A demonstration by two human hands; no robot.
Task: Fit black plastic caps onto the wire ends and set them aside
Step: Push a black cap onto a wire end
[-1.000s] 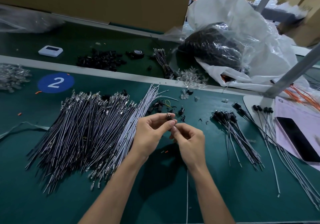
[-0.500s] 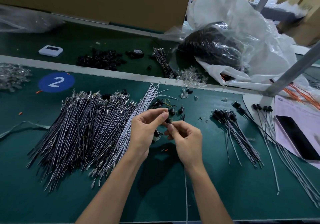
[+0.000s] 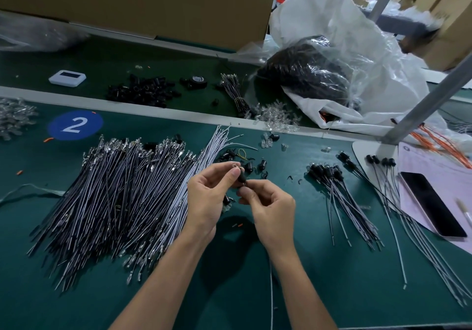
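Note:
Over the green bench, my left hand pinches a small black plastic cap between thumb and fingers. My right hand pinches a thin wire just below the cap; the wire hangs down past my right wrist. More black caps sit in my left palm, mostly hidden. A big pile of uncapped grey wires lies to the left. Loose black caps lie just beyond my hands. Capped wires lie in a bundle to the right.
A phone lies on pink paper at the right edge. Behind are a heap of black caps, a tape roll, a white device, plastic bags and a metal post. A blue "2" sticker marks the mat.
Both hands drifted slightly left and toward me. The cap has slid onto the wire end, with my left fingers now spread around it.

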